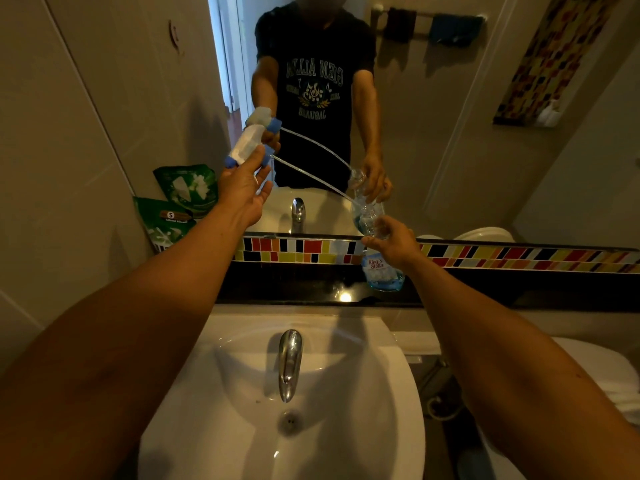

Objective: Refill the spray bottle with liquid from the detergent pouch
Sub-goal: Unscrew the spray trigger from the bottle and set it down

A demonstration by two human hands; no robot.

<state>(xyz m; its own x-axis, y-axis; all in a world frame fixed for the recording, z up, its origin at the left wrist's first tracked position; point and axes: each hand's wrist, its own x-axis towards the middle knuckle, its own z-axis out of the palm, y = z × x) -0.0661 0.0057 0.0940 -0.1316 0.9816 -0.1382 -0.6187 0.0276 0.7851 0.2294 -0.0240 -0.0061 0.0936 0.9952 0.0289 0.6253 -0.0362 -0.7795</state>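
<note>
The step in hand looks like opening the bottle: the trigger head is off, and its dip tube is partly drawn out of the neck. The left hand [244, 188] is raised toward the mirror [450, 116], thumb and fingers closed on the spray head [246, 147], a white body with blue ends. From it the dip tube [311, 180] runs down and to the right, its lower end apparently inside the neck of the spray bottle [375, 247].

The bottle stands on the dark ledge [277, 289] behind the sink [346, 375], right of the tap [290, 362], against the strip of coloured tiles [519, 258]. It is clear, with only a shallow layer of blue liquid at the bottom. The right hand [391, 245] wraps its shoulder from the right side, gripping it to hold it steady.

The green detergent pouch [166, 223] leans upright in the left back corner of the ledge, against the wall and beside the mirror, well apart from both hands.

Both arms are stretched forward over the basin, the left wrist higher than the right.

Next, I judge, the tube must be lifted clear of the neck without tipping the bottle, and the head set down. That frees the left hand to fetch the pouch. Drips from the tube could fall on the ledge.
</note>
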